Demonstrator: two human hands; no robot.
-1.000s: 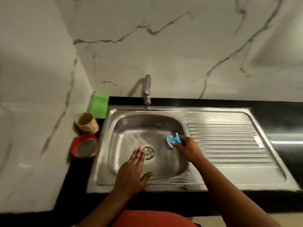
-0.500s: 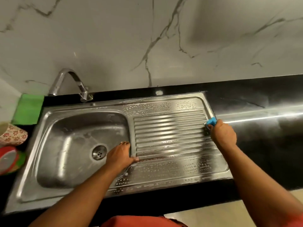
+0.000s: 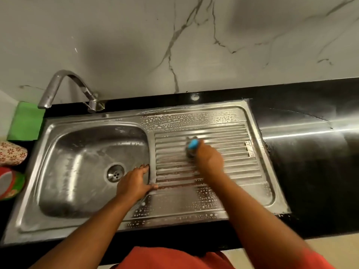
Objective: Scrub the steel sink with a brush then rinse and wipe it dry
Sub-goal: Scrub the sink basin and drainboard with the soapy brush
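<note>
The steel sink point(image 3: 58, 222) has a basin on the left with a round drain point(image 3: 115, 173) and a ribbed drainboard point(image 3: 239, 171) on the right, dotted with soap suds. My right hand point(image 3: 208, 160) grips a blue-handled brush point(image 3: 192, 145) and presses it on the ridges near the drainboard's middle; the hand is blurred. My left hand point(image 3: 135, 183) rests flat on the basin's right rim, fingers apart, holding nothing.
A curved steel tap point(image 3: 58, 88) stands behind the basin. A green cloth point(image 3: 26, 121) lies at the back left, with a floral cup point(image 3: 11, 153) and a red container point(image 3: 9, 183) at the left edge. Black counter point(image 3: 310, 162) extends right; a marble wall rises behind.
My right hand with the brush has swept left from the drainboard's right edge to its middle. A second ago it was scrubbing inside the basin. My left hand stays on the basin rim.
</note>
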